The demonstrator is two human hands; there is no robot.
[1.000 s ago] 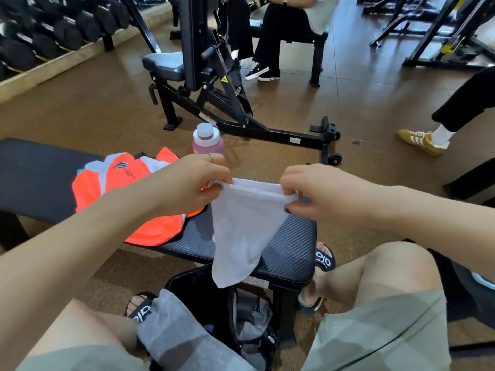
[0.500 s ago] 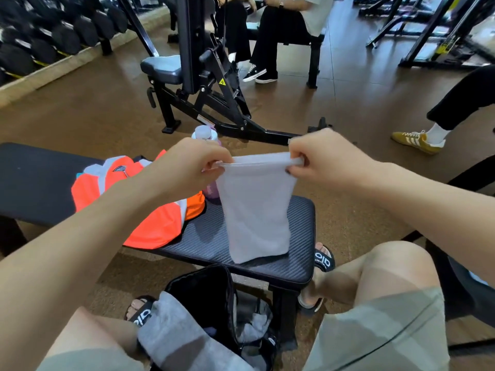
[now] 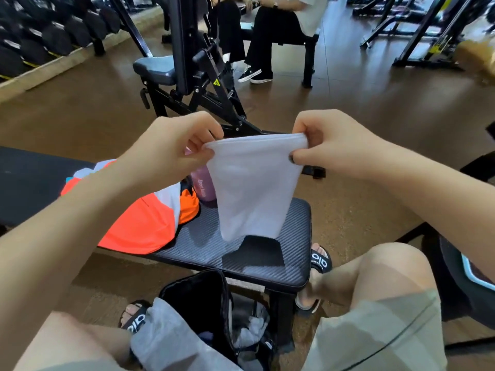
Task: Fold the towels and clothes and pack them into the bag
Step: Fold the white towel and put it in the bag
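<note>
A white towel [image 3: 251, 188] hangs in the air above the black padded bench [image 3: 241, 258], folded over at its top edge. My left hand [image 3: 176, 145] pinches its top left corner and my right hand [image 3: 329, 140] pinches its top right corner. An orange, white and grey garment [image 3: 144, 223] lies crumpled on the bench to the left. A black bag [image 3: 198, 303] stands open on the floor between my knees, with grey cloth [image 3: 249, 328] inside. A grey garment [image 3: 166, 341] lies over my left thigh.
A pink bottle [image 3: 203, 186] stands on the bench behind the towel. A black weight machine [image 3: 192, 76] stands beyond the bench. Seated people [image 3: 267, 30] are at the back, and dumbbell racks [image 3: 48, 33] at the far left. A dark seat [image 3: 466, 277] is at my right.
Both hands have lifted the towel higher and pulled its top edge wider apart. Its lower end now hangs above the bench pad instead of past the front edge.
</note>
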